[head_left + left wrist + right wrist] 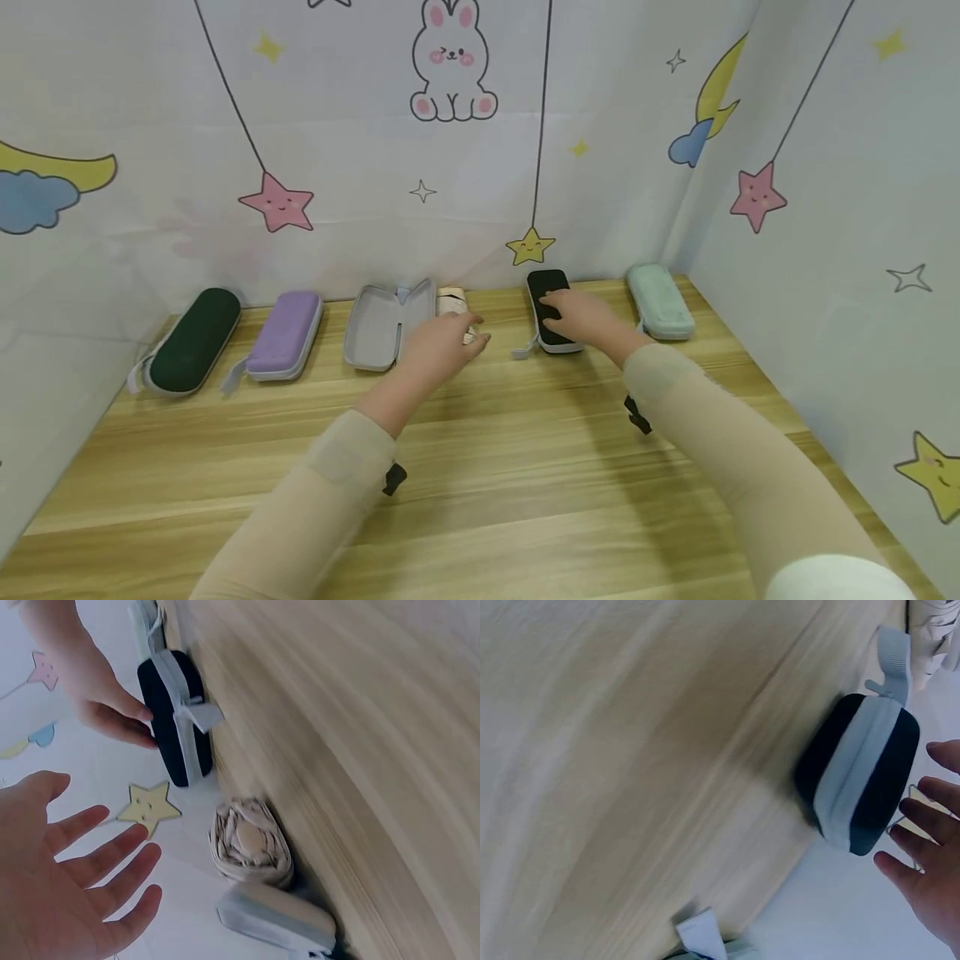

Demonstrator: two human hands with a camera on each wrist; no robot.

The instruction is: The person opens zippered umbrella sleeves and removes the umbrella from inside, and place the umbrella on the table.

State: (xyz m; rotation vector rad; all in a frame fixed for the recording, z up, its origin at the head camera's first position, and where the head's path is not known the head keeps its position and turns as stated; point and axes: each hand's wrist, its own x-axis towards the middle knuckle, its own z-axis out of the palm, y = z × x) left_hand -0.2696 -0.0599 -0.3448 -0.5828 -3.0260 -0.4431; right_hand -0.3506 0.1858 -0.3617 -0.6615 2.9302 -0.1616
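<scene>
My right hand [588, 317] is at the black zip case [553, 287], its fingers spread over the lid. In the right wrist view the fingertips are close to the case, and I cannot tell whether they touch it. A pale zip pull [894, 664] hangs from its light grey zip band. My left hand [437, 348] hovers with fingers spread and holds nothing. It partly hides an unzipped grey case [370, 329] lying open and a beige folded or rolled bundle [247, 838] beside it; the bundle's kind is unclear.
On the wooden table [480, 500], a dark green case [197, 342] and a purple case [285, 333] lie at the left. A mint green case [660, 302] lies at the right, near the corner. A printed white curtain [360, 167] stands behind and at the sides.
</scene>
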